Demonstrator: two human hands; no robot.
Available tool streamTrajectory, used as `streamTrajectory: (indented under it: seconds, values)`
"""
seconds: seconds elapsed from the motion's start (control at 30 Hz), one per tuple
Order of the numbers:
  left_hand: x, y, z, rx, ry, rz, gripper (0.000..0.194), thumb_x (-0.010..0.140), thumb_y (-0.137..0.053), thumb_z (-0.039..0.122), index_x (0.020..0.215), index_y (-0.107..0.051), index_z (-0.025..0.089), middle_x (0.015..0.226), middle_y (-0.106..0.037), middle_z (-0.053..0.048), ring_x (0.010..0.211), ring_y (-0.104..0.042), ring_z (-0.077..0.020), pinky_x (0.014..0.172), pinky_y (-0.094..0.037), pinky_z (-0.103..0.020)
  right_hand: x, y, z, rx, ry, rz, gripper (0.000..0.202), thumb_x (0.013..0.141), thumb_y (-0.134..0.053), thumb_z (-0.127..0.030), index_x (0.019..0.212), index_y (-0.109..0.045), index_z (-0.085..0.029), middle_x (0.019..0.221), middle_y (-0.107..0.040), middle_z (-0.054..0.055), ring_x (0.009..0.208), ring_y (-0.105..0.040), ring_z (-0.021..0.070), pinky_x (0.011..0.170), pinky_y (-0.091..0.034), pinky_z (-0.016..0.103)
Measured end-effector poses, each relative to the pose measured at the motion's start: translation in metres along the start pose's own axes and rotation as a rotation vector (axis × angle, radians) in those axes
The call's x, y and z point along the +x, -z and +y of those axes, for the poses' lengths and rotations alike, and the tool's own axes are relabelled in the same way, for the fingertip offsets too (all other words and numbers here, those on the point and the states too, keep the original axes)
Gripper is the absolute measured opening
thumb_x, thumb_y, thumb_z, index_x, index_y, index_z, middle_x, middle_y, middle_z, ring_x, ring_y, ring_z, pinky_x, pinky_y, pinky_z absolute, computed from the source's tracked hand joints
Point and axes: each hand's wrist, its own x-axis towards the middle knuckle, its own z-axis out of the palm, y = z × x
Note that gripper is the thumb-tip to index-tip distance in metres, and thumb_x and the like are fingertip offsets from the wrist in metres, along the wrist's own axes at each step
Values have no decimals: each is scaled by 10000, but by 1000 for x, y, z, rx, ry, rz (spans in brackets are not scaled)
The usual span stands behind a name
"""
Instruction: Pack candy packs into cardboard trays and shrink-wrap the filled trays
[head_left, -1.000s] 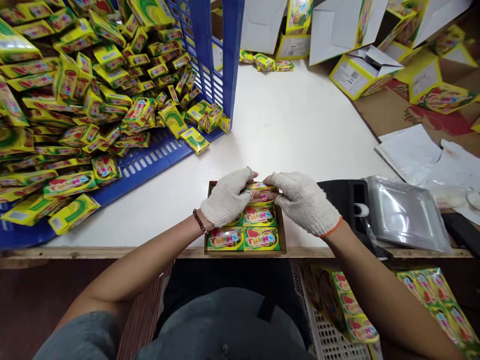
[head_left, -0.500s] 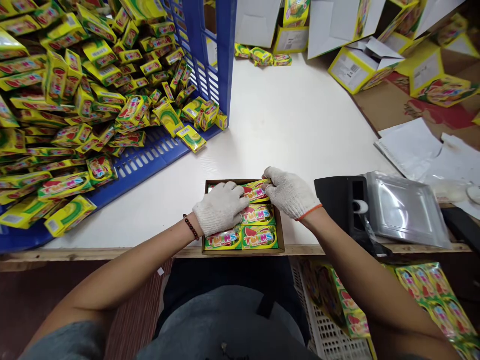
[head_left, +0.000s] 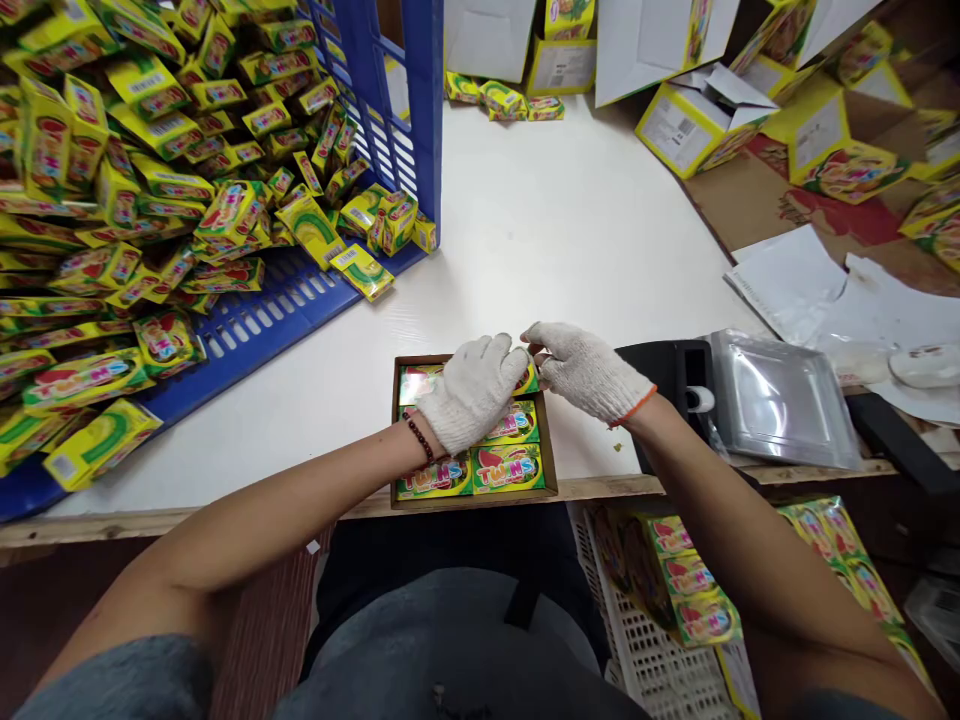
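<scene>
An open cardboard tray [head_left: 550, 450] at the table's front edge holds several yellow-green TWINS packs [head_left: 508, 468] in rows. My left hand [head_left: 474, 393], in a white knit glove, lies over the middle and upper right of the tray, its fingers together and pressing on the packs; nothing is seen gripped in it. My right hand [head_left: 589, 372], gloved too, is at the tray's upper right corner. Its fingers are bent toward my left fingertips, and whether they hold anything is hidden.
A blue crate [head_left: 420, 130] piled with loose packs [head_left: 225, 215] fills the left. Open cartons [head_left: 682, 130] stand at the back right. A black device [head_left: 675, 385] and clear plastic sheets [head_left: 780, 400] lie right of the tray. Below is a white basket [head_left: 645, 640].
My left hand has slid right across the tray, uncovering a pack at its upper left. My right hand has moved off the top-right pack to the tray's corner. The view has shifted slightly.
</scene>
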Motion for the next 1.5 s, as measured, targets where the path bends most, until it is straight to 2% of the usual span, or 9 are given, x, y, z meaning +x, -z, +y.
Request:
streamTrajectory:
  seconds: [0.1, 0.2, 0.37, 0.57, 0.77, 0.9, 1.03, 1.3, 1.5]
  values:
    - [3, -10, -3, 78, -30, 1, 307, 947, -465, 182, 1239, -547, 141, 1077, -629, -138, 965, -580, -267, 811, -497, -420, -16, -10, 8, 111, 4, 82, 482, 791, -468, -85, 1262, -555, -135, 1215, -616, 148, 1068, -592, 228, 910, -495, 368]
    - [-2, -13, -8, 118, -137, 96, 354, 968, -464, 187, 1320, -507, 187, 1252, -592, -148, 1110, -554, -272, 922, -482, -436, -30, -22, 10, 242, 9, 17, 634, 768, -502, -105, 1398, -435, -131, 1279, -589, 156, 999, -613, 211, 837, -522, 348]
    - [-3, -7, -8, 52, -196, 68, 334, 961, -538, 264, 1280, -561, 169, 1248, -583, -185, 1116, -551, -294, 891, -503, -446, -38, -32, 12, 314, -117, -86, 772, 771, -450, -115, 1514, -242, -87, 934, -687, 69, 708, -607, 171, 692, -503, 305]
    - [-8, 2, -8, 139, -230, -78, 175, 947, -539, 150, 1057, -674, 139, 1139, -622, -145, 1031, -578, -266, 848, -518, -415, -41, -28, 10, 397, -124, -104, 694, 747, -444, -128, 1436, -359, -143, 928, -692, 57, 686, -597, 170, 668, -466, 294]
    - [-11, -3, -9, 113, -261, -89, 190, 939, -555, 162, 1072, -684, 124, 1269, -598, -160, 1159, -534, -284, 994, -466, -446, -42, -33, 13, 441, -116, -98, 573, 750, -446, -129, 1321, -431, -175, 868, -653, 27, 679, -568, 170, 657, -431, 296]
    - [-9, 0, -14, 17, -300, -238, 275, 914, -561, 140, 1174, -647, 118, 1318, -585, -148, 1202, -519, -270, 1033, -436, -410, -41, -37, 16, 461, -97, -93, 552, 737, -447, -137, 1286, -442, -187, 784, -604, -9, 636, -532, 162, 626, -407, 289]
    - [-9, 4, -14, -46, -274, -252, 452, 926, -546, 210, 1370, -522, 132, 1432, -516, -153, 1237, -496, -276, 1016, -435, -412, -41, -39, 17, 434, -93, -94, 561, 742, -450, -151, 1301, -447, -184, 750, -584, -17, 622, -521, 160, 605, -396, 282]
    - [-14, -5, -10, -36, -272, -348, 570, 961, -488, 414, 1450, -460, 123, 1547, -396, -189, 1378, -396, -358, 1153, -275, -509, -42, -41, 14, 320, -63, -62, 562, 717, -452, -121, 1275, -488, -180, 735, -598, -20, 598, -532, 151, 603, -459, 272]
    - [-53, 14, -2, 35, 36, -305, 782, 822, -671, 529, 1417, -462, 68, 1505, -410, -274, 1387, -396, -423, 1152, -275, -556, -52, -42, -14, 101, 140, 321, 533, 820, -446, -101, 1345, -503, -164, 1137, -620, 138, 1073, -608, 263, 949, -527, 439]
